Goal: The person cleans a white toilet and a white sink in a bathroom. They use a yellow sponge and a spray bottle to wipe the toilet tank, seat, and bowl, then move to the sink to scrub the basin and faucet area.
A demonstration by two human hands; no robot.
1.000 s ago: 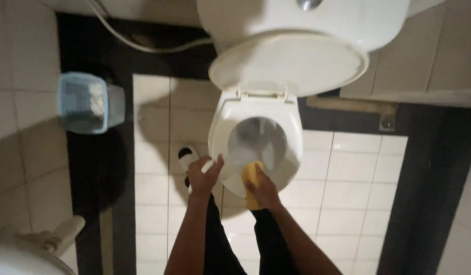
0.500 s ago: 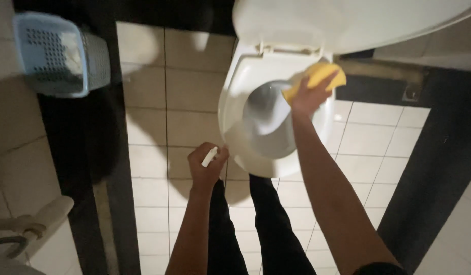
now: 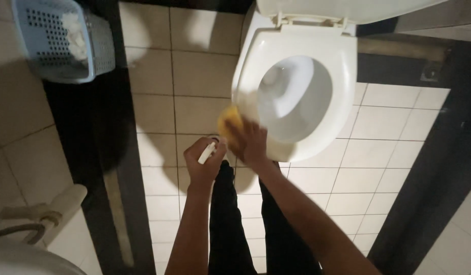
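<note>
Sponge (image 3: 230,120), yellow, pressed on the near-left rim of the white toilet seat (image 3: 342,76), gripped by your right hand (image 3: 250,142). Your left hand (image 3: 205,160) is closed around a small white bottle (image 3: 207,153) just beside it. Blue basket (image 3: 62,38) sits far left on the tiled floor (image 3: 154,76).

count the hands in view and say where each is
2. The left hand is closed around a small white object above the tiled floor. The right hand presses a yellow sponge against the front left rim of the toilet seat. None seem hidden.
</note>
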